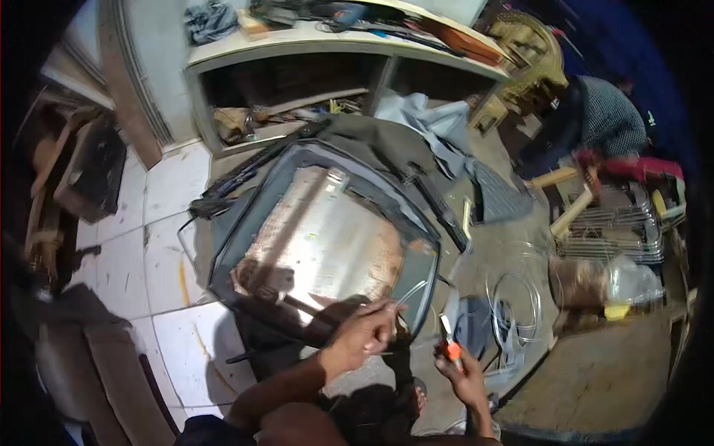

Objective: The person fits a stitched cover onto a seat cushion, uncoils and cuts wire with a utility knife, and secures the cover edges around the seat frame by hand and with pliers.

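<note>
At the lower centre my left hand (362, 336) is closed at the right front edge of a grey seat frame (327, 245) with a wooden panel in it. A thin pale strip (413, 291) runs up from its fingers. Further right, my right hand (462, 375) is wrapped round the handle of a tool (453, 350), orange with a light tip pointing up. The tool is held clear of the frame. Dark fabric lies around and behind the seat frame.
A shelf bench (290, 46) with tools stands behind. Coiled clear tubing (517, 305) lies right of my right hand. Metal rods (610, 230), wooden pieces and a brown board (595, 372) are at the right. A person (610, 119) bends at the upper right.
</note>
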Motion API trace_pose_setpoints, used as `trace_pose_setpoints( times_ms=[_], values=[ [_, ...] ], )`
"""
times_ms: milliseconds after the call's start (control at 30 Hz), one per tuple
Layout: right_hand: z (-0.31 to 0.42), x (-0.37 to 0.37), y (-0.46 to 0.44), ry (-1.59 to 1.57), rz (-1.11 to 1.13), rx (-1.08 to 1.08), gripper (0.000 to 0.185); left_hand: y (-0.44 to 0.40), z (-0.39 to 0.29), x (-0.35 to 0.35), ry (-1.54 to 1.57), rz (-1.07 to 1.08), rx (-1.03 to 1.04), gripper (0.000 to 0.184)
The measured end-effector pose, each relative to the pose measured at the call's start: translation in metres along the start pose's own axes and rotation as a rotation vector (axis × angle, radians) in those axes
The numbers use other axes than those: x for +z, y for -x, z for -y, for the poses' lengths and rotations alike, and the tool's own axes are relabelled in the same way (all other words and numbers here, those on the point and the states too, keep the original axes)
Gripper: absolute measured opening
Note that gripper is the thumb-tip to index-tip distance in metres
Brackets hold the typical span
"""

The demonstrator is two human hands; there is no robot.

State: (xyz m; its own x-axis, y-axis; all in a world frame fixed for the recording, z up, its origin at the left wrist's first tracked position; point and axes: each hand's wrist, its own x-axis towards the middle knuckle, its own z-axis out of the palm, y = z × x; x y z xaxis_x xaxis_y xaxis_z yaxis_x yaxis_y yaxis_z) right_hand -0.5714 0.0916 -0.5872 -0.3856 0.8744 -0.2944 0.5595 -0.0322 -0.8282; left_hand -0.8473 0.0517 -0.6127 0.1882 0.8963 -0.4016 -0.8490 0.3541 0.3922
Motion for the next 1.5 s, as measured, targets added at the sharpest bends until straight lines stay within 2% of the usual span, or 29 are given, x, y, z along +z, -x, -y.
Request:
trace_pose_setpoints(
  times_ms=[67, 167, 267, 333, 367, 400, 500, 533, 600, 633, 667, 800, 867, 900, 933, 1000, 1067, 1167, 1200, 1267, 1333, 1400, 1433, 1467, 1500],
  values=[
    [-0.008, 0.013, -0.008, -0.175, -0.047, 0.045, 0.032, -0.002, -0.004, 0.010, -0.105, -0.171, 0.031, 0.024],
    [-0.007, 0.010, -0.016, -0.074, 0.012, -0.010, 0.036, -0.011, 0.006, -0.002, -0.192, -0.176, -0.009, 0.026],
    [0.007, 0.007, -0.022, -0.037, 0.011, -0.010, 0.038, -0.010, 0.010, 0.025, -0.304, -0.251, 0.029, 0.031],
    [0.007, 0.004, -0.024, -0.066, 0.036, -0.041, 0.037, -0.013, 0.015, 0.036, -0.304, -0.182, 0.038, 0.033],
    [0.001, 0.007, -0.026, -0.120, -0.019, -0.147, 0.037, -0.016, 0.019, 0.038, -0.342, -0.197, 0.051, 0.034],
    [-0.007, 0.006, -0.027, -0.108, -0.023, -0.160, 0.036, -0.020, 0.024, 0.038, -0.369, -0.209, 0.067, 0.034],
    [-0.004, -0.003, -0.024, -0.123, -0.023, -0.086, 0.037, -0.029, 0.038, 0.031, -0.484, -0.215, 0.075, 0.035],
    [-0.007, -0.005, -0.023, -0.123, -0.021, -0.086, 0.037, -0.028, 0.037, 0.035, -0.546, -0.207, 0.070, 0.034],
    [-0.013, -0.007, -0.021, -0.130, -0.049, -0.175, 0.038, -0.024, 0.041, 0.037, -1.079, -0.102, 0.336, 0.033],
    [-0.007, -0.014, -0.018, -0.134, -0.005, -0.080, 0.038, -0.028, 0.043, 0.039, -0.953, -0.150, 0.256, 0.032],
    [-0.005, -0.017, -0.017, -0.130, -0.012, -0.075, 0.038, -0.032, 0.046, 0.041, -0.825, -0.196, 0.176, 0.032],
    [0.000, -0.022, -0.012, -0.105, -0.043, -0.095, 0.041, -0.032, 0.049, 0.051, -0.651, -0.202, 0.119, 0.032],
    [0.005, -0.025, -0.009, -0.088, -0.031, -0.060, 0.042, -0.028, 0.043, 0.052, -0.499, -0.209, -0.050, 0.032],
    [-0.021, -0.017, -0.015, 0.014, -0.139, -0.308, 0.040, -0.028, 0.043, 0.052, -0.499, -0.205, -0.052, 0.032],
    [-0.017, -0.018, -0.012, 0.016, -0.141, -0.307, 0.040, -0.028, 0.044, 0.051, -0.539, -0.231, -0.030, 0.033],
    [-0.004, -0.022, -0.007, -0.148, -0.014, -0.001, 0.040, -0.028, 0.047, 0.048, -0.573, -0.259, -0.004, 0.033],
    [-0.010, -0.017, -0.005, -0.240, 0.006, -0.018, 0.035, -0.030, 0.050, 0.043, -0.560, -0.229, 0.040, 0.032],
    [-0.006, -0.017, 0.001, -0.932, 0.356, 0.200, 0.027, -0.031, 0.048, 0.047, -0.587, -0.195, 0.111, 0.025],
    [-0.007, -0.014, 0.004, -1.249, 0.486, 0.250, 0.026, -0.032, 0.047, 0.042, -0.586, -0.196, 0.116, 0.025],
    [-0.014, -0.007, 0.004, -1.508, 0.670, 0.264, 0.029, -0.036, 0.046, 0.029, -0.559, 0.039, 0.150, 0.025],
    [-0.017, -0.004, 0.000, -1.169, 0.469, 0.151, 0.031, -0.030, 0.046, 0.029, -0.455, 0.017, 0.124, 0.024],
    [-0.007, -0.011, -0.005, -0.408, 0.212, 0.159, 0.037, -0.026, 0.043, 0.032, -0.500, -0.181, 0.122, 0.023],
    [-0.005, -0.010, -0.005, -0.235, 0.070, 0.029, 0.038, -0.026, 0.045, 0.033, -0.640, -0.222, 0.243, 0.021],
    [-0.004, -0.008, -0.005, -0.062, -0.074, -0.098, 0.039, -0.024, 0.045, 0.036, -0.638, -0.220, 0.246, 0.021],
    [0.002, -0.008, -0.005, -0.058, -0.075, -0.101, 0.039, -0.021, 0.044, 0.042, -0.677, -0.246, 0.301, 0.021]
  ],
)
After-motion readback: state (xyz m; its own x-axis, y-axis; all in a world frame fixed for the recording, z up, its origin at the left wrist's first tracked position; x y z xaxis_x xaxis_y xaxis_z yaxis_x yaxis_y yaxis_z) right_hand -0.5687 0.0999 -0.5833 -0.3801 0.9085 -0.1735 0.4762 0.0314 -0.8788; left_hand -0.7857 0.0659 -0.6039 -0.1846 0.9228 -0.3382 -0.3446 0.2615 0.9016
